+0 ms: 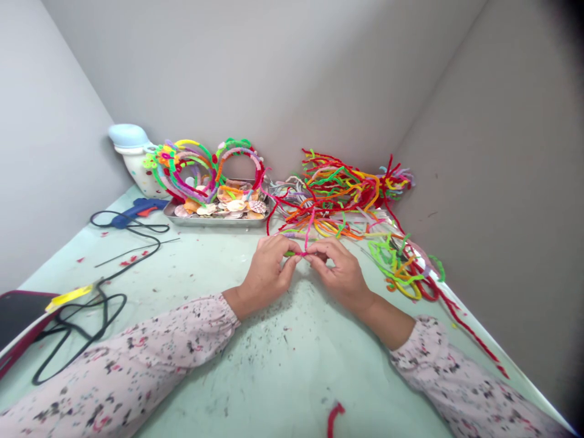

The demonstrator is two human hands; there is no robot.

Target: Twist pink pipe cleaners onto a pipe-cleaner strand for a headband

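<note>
My left hand [269, 267] and my right hand [341, 271] meet over the middle of the table, fingertips almost touching. Both pinch a pink pipe cleaner [309, 226], one end of which sticks up between them. A bit of green shows at my left fingertips; whether it is a separate piece I cannot tell. What lies inside the fingers is mostly hidden. Just beyond the hands lie loose pipe cleaners [340, 182] in red, orange, green and yellow. A short red piece of pipe cleaner [335, 418] rests at the near edge.
A metal tray [214, 222] of seashells stands at the back, with pipe-cleaner-wrapped headbands [241, 149] on it. Left of it are a white bin [141, 173] with a blue lid and a blue glue gun [137, 210]. Its black cord [104, 304] loops across the left side.
</note>
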